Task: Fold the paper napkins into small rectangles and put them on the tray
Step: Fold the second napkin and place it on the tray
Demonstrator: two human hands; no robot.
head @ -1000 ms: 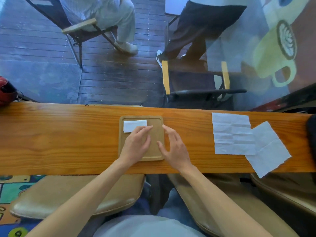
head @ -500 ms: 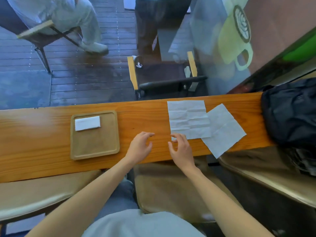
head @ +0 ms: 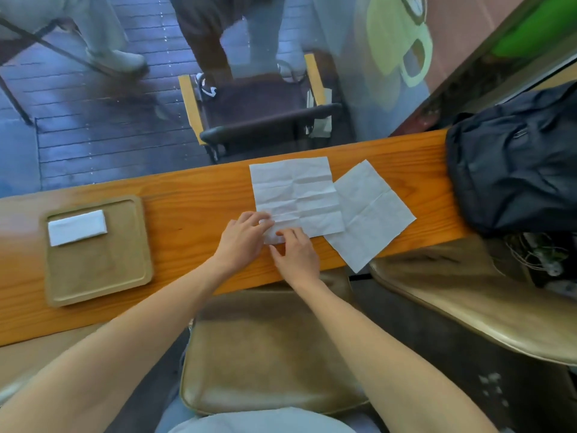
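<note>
A creased white napkin [head: 296, 195] lies unfolded on the wooden counter [head: 193, 214]. Both hands are at its near left corner. My left hand [head: 242, 242] has its fingertips on the corner, and my right hand [head: 295, 253] pinches the napkin's near edge. A second unfolded napkin [head: 371, 214] lies just to the right, turned at an angle and tucked partly under the first. On the left sits a tan square tray [head: 96, 270] with one folded white napkin rectangle [head: 77, 227] in its far left corner.
A black backpack [head: 515, 164] stands on the counter's right end. Tan stool seats [head: 268, 354] lie below the near edge. Behind the counter is a glass pane, with a chair [head: 259, 101] and seated people's legs beyond it.
Both hands left the tray and moved right along the counter to the creased napkin's near corner. The view swung right, so the tray now sits at the left.
</note>
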